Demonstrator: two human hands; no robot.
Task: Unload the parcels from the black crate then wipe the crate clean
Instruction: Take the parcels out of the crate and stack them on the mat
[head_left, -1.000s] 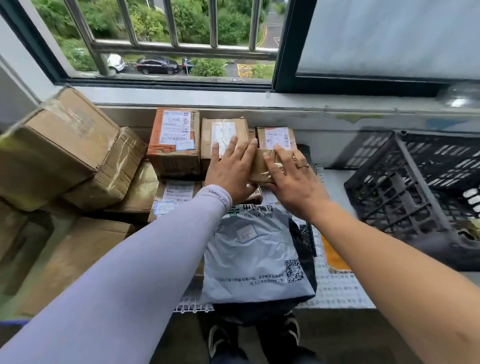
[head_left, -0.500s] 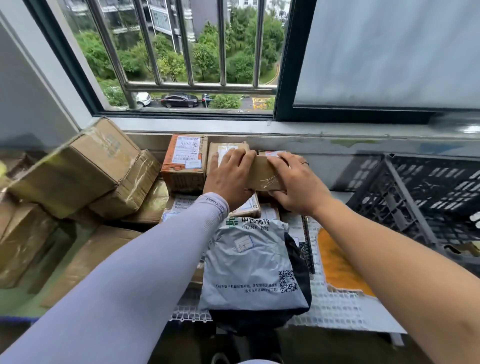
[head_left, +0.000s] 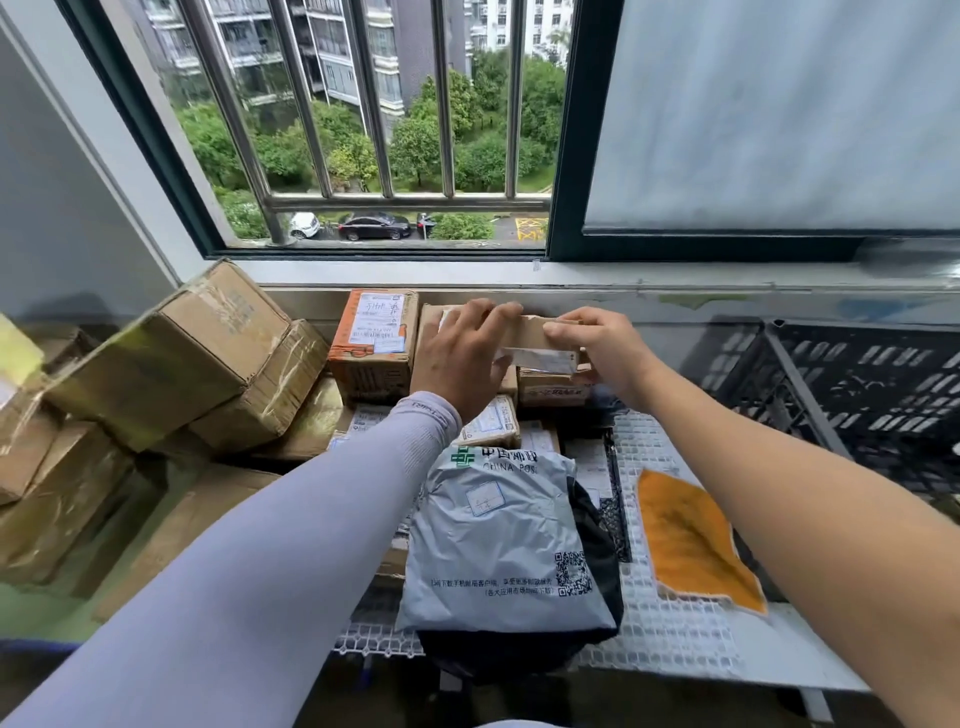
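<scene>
Parcels (head_left: 498, 530), cloth (head_left: 691, 540) on mesh shelf (head_left: 670, 639)

Single head-worn wide-angle view, looking forward and slightly down, close over the parcels (head_left: 374, 343), facing the window (head_left: 374, 130)

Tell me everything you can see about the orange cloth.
The orange cloth is a flat, roughly rectangular piece of fuzzy-looking fabric with a pale edge. It lies spread out on the white plastic mesh, right of the grey mail bag and near the black crate. Neither hand touches it.
</scene>
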